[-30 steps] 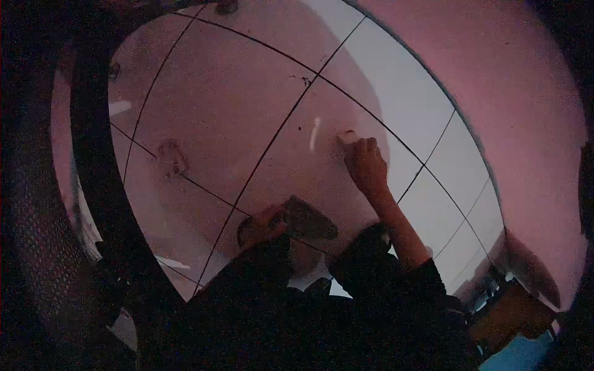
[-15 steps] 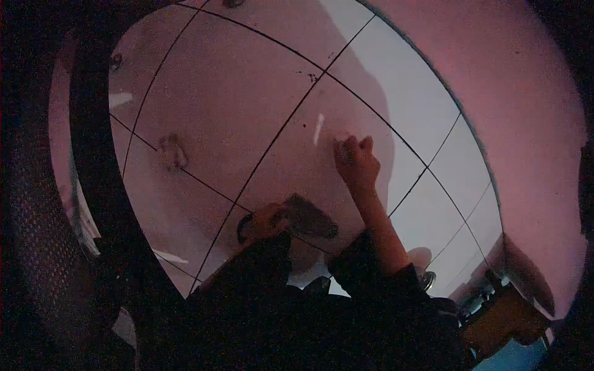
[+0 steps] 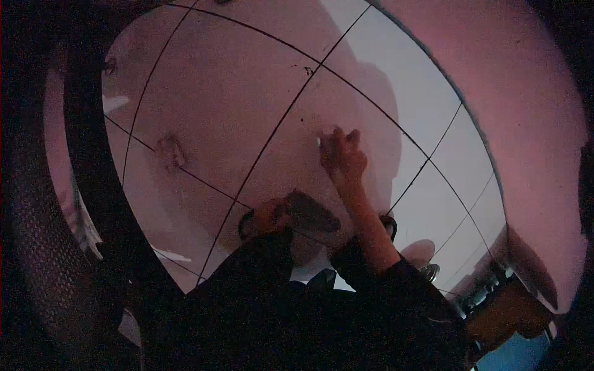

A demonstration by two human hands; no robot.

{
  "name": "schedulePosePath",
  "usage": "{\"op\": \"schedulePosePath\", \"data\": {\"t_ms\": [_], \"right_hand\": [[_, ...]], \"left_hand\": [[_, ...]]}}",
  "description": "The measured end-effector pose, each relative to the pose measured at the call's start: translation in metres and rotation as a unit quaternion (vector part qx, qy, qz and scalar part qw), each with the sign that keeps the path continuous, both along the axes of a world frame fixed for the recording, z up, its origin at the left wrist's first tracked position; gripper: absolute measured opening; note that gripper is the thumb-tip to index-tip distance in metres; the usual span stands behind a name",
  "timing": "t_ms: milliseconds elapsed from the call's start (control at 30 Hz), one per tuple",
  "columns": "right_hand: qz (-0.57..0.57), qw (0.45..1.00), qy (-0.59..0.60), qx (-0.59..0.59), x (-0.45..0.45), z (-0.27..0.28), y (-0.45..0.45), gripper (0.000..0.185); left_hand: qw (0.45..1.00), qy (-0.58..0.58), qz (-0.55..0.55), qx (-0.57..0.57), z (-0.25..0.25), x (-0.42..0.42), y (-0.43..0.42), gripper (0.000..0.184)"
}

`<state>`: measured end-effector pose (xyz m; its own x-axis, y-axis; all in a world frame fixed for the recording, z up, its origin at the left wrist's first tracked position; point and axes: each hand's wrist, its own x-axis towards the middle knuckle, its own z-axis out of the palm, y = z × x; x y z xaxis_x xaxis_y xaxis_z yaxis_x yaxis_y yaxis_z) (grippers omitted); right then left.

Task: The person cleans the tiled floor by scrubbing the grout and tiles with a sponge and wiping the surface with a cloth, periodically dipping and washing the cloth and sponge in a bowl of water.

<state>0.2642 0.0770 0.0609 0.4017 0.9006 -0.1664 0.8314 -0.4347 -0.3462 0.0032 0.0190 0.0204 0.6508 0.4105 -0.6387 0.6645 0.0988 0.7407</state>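
Toward the near edge of the glossy white tiled surface (image 3: 445,191), left hand (image 3: 270,214) apparently steadies dark oblong slab (image 3: 315,214); right hand (image 3: 343,156) curled; both grips indeterminate.

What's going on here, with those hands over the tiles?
A person in dark sleeves has both hands at a glossy tiled surface. The right hand is reached out over it, fingers curled; whether they grip anything is too dim to tell. The left hand is beside a dark, flat object, though whether it holds that object is unclear.
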Motion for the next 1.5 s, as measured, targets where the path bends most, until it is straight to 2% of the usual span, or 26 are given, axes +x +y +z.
{"op": "schedulePosePath", "data": {"t_ms": [67, 100, 167, 200, 267, 300, 367, 400, 433, 500, 533, 600, 667, 733, 767, 800, 833, 967, 1033, 1100, 1167, 1200, 1367, 1400, 1467, 1500], "right_hand": [[-0.003, 0.999, -0.032, 0.021, 0.005, -0.004, 0.031, 0.043], [0.0, 0.997, -0.068, 0.047, 0.011, -0.006, 0.054, 0.042], [0.001, 0.997, -0.065, 0.047, 0.022, -0.005, 0.093, 0.042], [0.006, 0.997, -0.061, 0.045, 0.024, -0.003, 0.103, 0.042], [0.0, 0.994, -0.083, 0.068, 0.021, -0.003, 0.1, 0.041], [-0.004, 0.991, -0.103, 0.087, 0.019, -0.006, 0.095, 0.041], [-0.005, 0.994, -0.099, 0.053, 0.007, -0.003, 0.069, 0.041], [-0.007, 0.995, -0.095, 0.013, 0.0, -0.001, 0.051, 0.04], [-0.006, 0.996, -0.091, 0.008, -0.005, 0.0, 0.036, 0.04], [-0.023, 0.999, 0.036, -0.018, -0.011, 0.002, 0.019, 0.042], [-0.023, 0.999, 0.038, -0.018, -0.01, 0.0, 0.024, 0.042], [0.002, 0.997, -0.055, 0.046, -0.003, -0.005, 0.048, 0.041], [-0.005, 0.996, -0.067, 0.059, 0.007, -0.002, 0.086, 0.042], [-0.008, 0.994, -0.08, 0.076, 0.014, 0.001, 0.107, 0.043], [-0.016, 0.995, -0.075, 0.06, 0.014, 0.002, 0.112, 0.044], [-0.022, 0.996, -0.069, 0.044, 0.013, 0.002, 0.114, 0.045], [-0.019, 0.996, -0.067, 0.048, 0.01, 0.002, 0.108, 0.045], [-0.021, 0.999, 0.004, -0.048, -0.01, 0.013, 0.049, 0.047], [-0.02, 0.996, 0.028, -0.079, -0.016, 0.008, 0.039, 0.047], [-0.031, 0.998, -0.053, 0.018, -0.017, -0.001, 0.047, 0.044], [-0.039, 0.997, -0.057, 0.032, -0.009, 0.0, 0.075, 0.044], [-0.045, 0.996, -0.062, 0.044, -0.003, 0.002, 0.09, 0.044], [-0.074, 0.997, -0.012, -0.01, 0.003, 0.007, 0.108, 0.053], [-0.08, 0.997, -0.02, -0.009, -0.002, 0.004, 0.098, 0.052], [-0.07, 0.997, -0.005, -0.024, -0.019, 0.005, 0.063, 0.051], [-0.06, 0.998, 0.01, -0.036, -0.026, 0.006, 0.05, 0.049]], "left_hand": [[0.99, -0.039, 0.102, 0.09, 0.013, 0.002, -0.006, 0.037], [0.99, -0.04, 0.099, 0.092, 0.02, 0.004, 0.004, 0.037], [0.997, -0.035, 0.061, -0.033, 0.035, 0.007, 0.02, 0.034], [0.997, -0.036, 0.061, -0.03, 0.038, 0.009, 0.017, 0.034], [0.986, 0.033, 0.139, 0.086, 0.039, 0.017, -0.002, 0.033], [0.986, 0.033, 0.141, 0.087, 0.013, 0.01, -0.014, 0.033], [0.952, -0.153, 0.165, 0.209, -0.057, -0.011, -0.043, 0.027], [0.959, -0.159, 0.146, 0.184, -0.063, -0.016, -0.046, 0.027], [0.971, -0.134, 0.136, 0.147, -0.049, -0.013, -0.039, 0.028], [0.987, -0.074, 0.115, 0.083, -0.014, -0.004, -0.021, 0.029], [0.992, -0.028, 0.105, 0.059, 0.008, 0.003, -0.01, 0.03], [0.994, 0.072, 0.077, 0.011, 0.049, 0.019, 0.008, 0.031], [0.989, 0.144, 0.037, -0.022, 0.068, 0.032, 0.022, 0.032], [0.972, -0.134, 0.172, -0.085, -0.06, -0.019, -0.038, 0.035], [0.931, -0.27, 0.205, -0.135, -0.084, -0.025, -0.046, 0.037], [0.962, -0.243, 0.127, -0.005, -0.104, -0.029, -0.061, 0.039], [0.97, -0.213, 0.057, 0.099, -0.079, -0.007, -0.06, 0.04], [0.909, -0.181, -0.146, 0.346, -0.012, 0.05, -0.067, 0.048], [0.884, -0.183, -0.176, 0.393, -0.01, 0.057, -0.073, 0.051], [0.873, -0.187, -0.184, 0.41, -0.017, 0.057, -0.078, 0.053], [0.8, -0.173, -0.181, 0.545, -0.038, 0.053, -0.085, 0.069], [0.796, -0.177, -0.183, 0.549, -0.037, 0.054, -0.081, 0.069], [0.883, 0.003, -0.139, 0.448, -0.014, 0.053, -0.067, 0.072], [0.883, 0.002, -0.139, 0.447, -0.008, 0.053, -0.064, 0.072], [0.879, 0.141, -0.077, 0.448, 0.005, 0.055, -0.059, 0.079], [0.88, 0.143, -0.074, 0.446, 0.014, 0.058, -0.049, 0.079]]}}
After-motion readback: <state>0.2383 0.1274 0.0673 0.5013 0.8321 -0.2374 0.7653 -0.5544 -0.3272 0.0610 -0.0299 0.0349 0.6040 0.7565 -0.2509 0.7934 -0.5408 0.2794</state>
